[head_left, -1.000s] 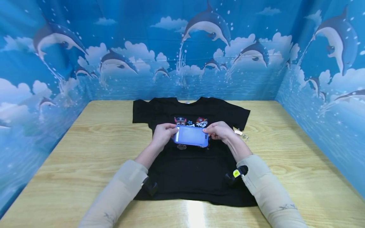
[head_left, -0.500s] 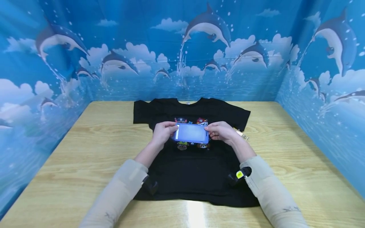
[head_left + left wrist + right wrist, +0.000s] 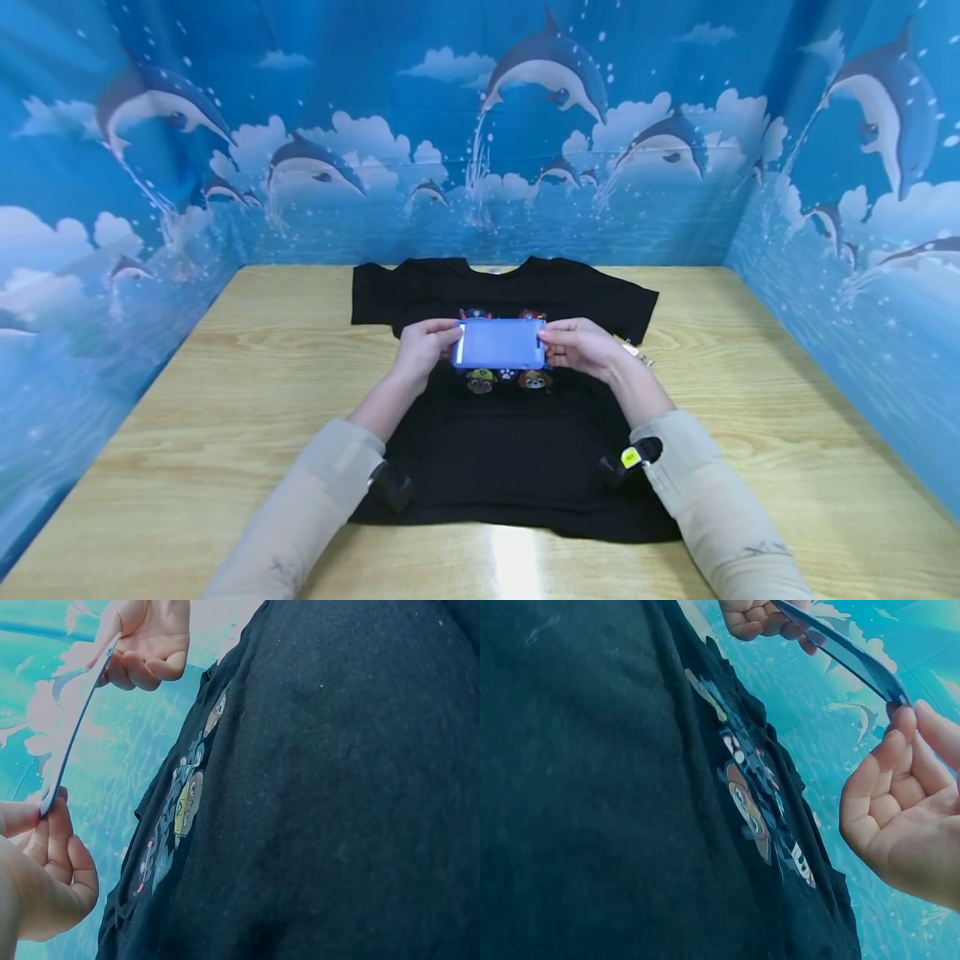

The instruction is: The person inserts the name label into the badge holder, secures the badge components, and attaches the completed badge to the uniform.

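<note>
- here's the blue phone case (image 3: 501,343), up above the middle of the black t-shirt (image 3: 517,450) and clear of it, long axis running left to right, almost level.
- its broad face looks back toward the person; a white strip (image 3: 461,343) marks the left end, a dark slot (image 3: 537,342) the right.
- it's a smooth, flat rectangle with rounded corners, and both wrist views catch it nearly edge-on, very thin.
- below, soft dark cloth lies spread out, neckline to the far side, hem to the near side, cartoon dog print (image 3: 482,382) peeking out under the case.
- left hand (image 3: 422,350) pinches the left end, thumb in front, fingers behind.
- right hand (image 3: 583,346) pinches the right end the same way, its spare fingers curled in.
- both forearms reach in from the near side in pale sleeves (image 3: 318,492), over a wood-grain table (image 3: 247,367).
</note>
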Available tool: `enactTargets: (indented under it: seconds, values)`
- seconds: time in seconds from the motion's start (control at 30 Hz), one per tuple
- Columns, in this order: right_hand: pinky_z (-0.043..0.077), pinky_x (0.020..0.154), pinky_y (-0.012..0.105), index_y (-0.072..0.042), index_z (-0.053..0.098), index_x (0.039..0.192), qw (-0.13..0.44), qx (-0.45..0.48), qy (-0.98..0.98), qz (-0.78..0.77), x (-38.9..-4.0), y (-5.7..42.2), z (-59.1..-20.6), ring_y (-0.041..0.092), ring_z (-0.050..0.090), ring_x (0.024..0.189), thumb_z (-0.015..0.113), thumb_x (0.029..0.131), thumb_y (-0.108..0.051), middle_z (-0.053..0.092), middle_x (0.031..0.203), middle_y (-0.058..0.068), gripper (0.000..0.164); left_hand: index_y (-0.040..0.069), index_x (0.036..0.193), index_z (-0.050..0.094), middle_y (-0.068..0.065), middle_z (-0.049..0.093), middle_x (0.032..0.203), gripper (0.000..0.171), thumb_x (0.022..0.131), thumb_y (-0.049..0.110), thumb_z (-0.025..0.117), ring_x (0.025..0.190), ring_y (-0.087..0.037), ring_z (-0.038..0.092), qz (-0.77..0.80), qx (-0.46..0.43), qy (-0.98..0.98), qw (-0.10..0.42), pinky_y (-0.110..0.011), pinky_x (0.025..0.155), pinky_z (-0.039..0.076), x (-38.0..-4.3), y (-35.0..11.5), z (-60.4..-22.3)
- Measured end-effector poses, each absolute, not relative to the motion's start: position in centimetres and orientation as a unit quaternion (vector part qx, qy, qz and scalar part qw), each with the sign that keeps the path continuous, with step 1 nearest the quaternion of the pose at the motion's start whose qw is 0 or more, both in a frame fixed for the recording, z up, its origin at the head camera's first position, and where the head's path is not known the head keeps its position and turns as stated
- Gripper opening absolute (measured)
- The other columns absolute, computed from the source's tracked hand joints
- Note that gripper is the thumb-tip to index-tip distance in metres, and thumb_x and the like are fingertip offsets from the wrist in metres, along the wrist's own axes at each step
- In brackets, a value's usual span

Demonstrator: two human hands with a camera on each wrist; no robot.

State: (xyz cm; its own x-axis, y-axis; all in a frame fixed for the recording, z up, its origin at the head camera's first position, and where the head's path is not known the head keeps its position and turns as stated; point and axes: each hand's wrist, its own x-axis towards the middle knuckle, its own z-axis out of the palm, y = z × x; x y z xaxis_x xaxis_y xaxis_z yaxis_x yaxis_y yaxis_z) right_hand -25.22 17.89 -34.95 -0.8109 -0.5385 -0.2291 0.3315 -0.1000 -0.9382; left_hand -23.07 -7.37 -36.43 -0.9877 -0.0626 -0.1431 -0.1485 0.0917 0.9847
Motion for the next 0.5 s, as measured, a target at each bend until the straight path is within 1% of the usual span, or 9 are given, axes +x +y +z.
enactTargets:
  seconds: [0.27,0.5]
  values:
    - [0.046,0.066,0.025,-0.012,0.069,0.074,0.296,-0.077,0.597,-0.742,-25.17,17.47,-35.04,0.010,0.055,0.066,0.043,0.095,0.001,0.059,0.071,0.001,0.035,0.002,0.113,0.065,-0.014,0.065,0.100,0.028,0.088,0.014,0.062,0.078,-0.018,0.057,0.690,-0.080,0.719,0.036,-0.035,0.082,0.047,-23.18,-7.91,-36.36]
    - [0.046,0.066,0.026,-0.012,0.068,0.073,0.297,-0.063,0.587,-0.750,-25.11,17.14,-35.35,0.010,0.055,0.065,0.041,0.096,0.001,0.059,0.070,0.001,0.037,0.003,0.116,0.064,-0.013,0.066,0.102,0.030,0.089,0.015,0.062,0.081,-0.019,0.059,0.696,-0.080,0.712,0.047,-0.036,0.085,0.046,-23.26,-8.00,-36.41]
